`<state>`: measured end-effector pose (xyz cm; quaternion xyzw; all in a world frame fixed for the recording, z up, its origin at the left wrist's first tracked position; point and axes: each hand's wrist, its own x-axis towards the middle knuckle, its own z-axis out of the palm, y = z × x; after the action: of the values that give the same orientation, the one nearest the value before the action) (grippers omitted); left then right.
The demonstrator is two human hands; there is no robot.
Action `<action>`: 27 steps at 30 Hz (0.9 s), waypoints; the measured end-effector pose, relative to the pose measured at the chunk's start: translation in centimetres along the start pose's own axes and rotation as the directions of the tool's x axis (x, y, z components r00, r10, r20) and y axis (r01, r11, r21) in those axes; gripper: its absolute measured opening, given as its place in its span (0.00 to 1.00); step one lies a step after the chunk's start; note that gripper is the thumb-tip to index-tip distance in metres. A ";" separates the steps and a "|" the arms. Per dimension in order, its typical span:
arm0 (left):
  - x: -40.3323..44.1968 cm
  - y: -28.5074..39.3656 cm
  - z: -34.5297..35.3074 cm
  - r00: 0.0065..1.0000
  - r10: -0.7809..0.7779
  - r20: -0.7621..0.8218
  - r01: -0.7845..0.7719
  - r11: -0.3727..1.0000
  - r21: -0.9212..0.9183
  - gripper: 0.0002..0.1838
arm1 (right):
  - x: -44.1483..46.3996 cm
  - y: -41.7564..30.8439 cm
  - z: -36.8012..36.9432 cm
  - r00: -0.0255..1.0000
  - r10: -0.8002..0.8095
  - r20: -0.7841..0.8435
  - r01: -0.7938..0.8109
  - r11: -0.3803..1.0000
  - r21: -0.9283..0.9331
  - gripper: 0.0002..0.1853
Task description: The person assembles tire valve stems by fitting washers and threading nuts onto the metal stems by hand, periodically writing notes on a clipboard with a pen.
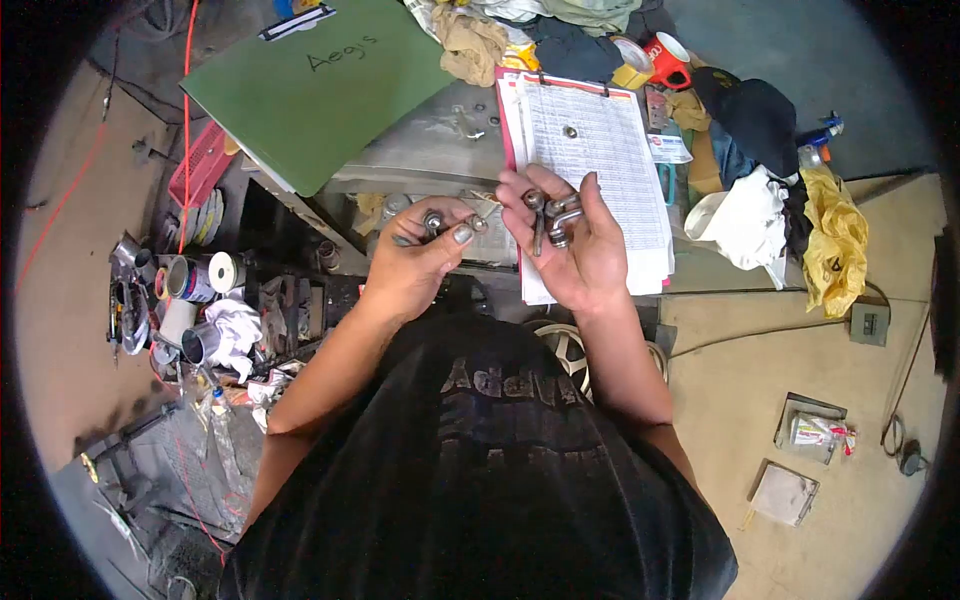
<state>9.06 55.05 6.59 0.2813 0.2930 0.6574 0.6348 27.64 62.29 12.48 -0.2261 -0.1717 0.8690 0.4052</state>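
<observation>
My left hand (415,262) is closed, pinching a small round metal piece (477,224) between thumb and fingertips. Another shiny metal piece (433,222) sits among its curled fingers. Palm up beside it, my right hand (582,262) cradles several metal parts (560,220), bolt-like with rounded ends, under partly curled fingers. Their exact kind is too small to make out. Beyond the right hand, a small nut-like metal piece (570,131) rests on the printed sheets (610,140) of a clipboard.
A green folder marked "Aegis" (320,90) lies at the desk's left. Cloths (470,45), a tape roll (632,62), a red mug (668,60) and a dark cap (745,105) crowd the back and right. Cans (190,278) and a spool (226,271) fill the lower left shelf.
</observation>
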 end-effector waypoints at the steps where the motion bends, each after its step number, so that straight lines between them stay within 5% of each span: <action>1: -0.1 0.1 0.0 0.999 -0.026 -0.021 0.025 0.999 -0.021 0.12 | 0.2 0.1 -0.4 1.000 -0.003 0.017 0.002 0.999 0.036 0.35; 17: -0.5 -0.6 -0.2 0.992 -0.083 -0.094 0.084 0.996 0.003 0.12 | -0.1 0.4 0.0 0.998 -0.025 -0.056 0.024 1.000 -0.008 0.37; 20: -0.7 -0.6 -0.4 0.991 -0.088 -0.103 0.088 0.996 -0.004 0.12 | -0.1 0.5 -0.9 0.999 0.003 0.033 -0.005 0.999 0.045 0.34; 22: -0.9 -1.0 -0.4 0.991 -0.076 -0.108 0.077 0.997 0.008 0.12 | -0.2 0.6 -1.2 1.000 0.003 0.022 -0.001 0.993 -0.117 0.32; 24: -1.1 -1.1 -1.4 0.991 -0.098 -0.094 0.100 0.995 0.015 0.12 | -0.4 1.0 -3.1 0.997 0.069 0.027 -0.065 0.991 -0.115 0.18; 27: -1.9 0.6 -1.1 0.981 -0.144 -0.128 0.172 0.956 0.239 0.14 | -1.7 2.9 -1.3 0.992 -0.056 0.111 0.118 0.707 -0.697 0.12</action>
<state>7.87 53.12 6.30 0.2979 0.4287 0.5769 0.6282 27.49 59.38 10.38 -0.3191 -0.5158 0.7269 0.3220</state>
